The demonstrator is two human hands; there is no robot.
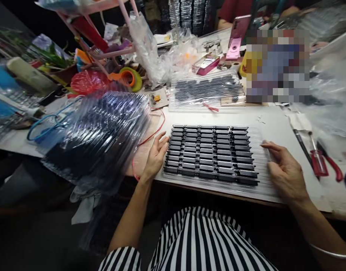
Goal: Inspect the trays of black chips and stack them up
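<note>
A clear ridged plastic tray (263, 165) lies on the white worktop in front of me, near its front edge. Several rows of black slotted strips (209, 154), apparently connectors, fill most of it; its right end shows bare plastic. My left hand (155, 155) grips the tray's left edge, fingers bent beside the ends of the strips. At the opposite end, my right hand (287, 171) pinches the tray's right edge between thumb and fingers. The undersides of both grips are hidden.
Left is a plastic-wrapped stack of trays (102, 131), overhanging the front edge. Another wrapped tray (207, 90) lies behind. A red-handled screwdriver (319, 162) and red-handled pliers (333, 165) lie right. Tape rolls (133, 79), a pink phone stand (233, 49) and plastic bags crowd the back.
</note>
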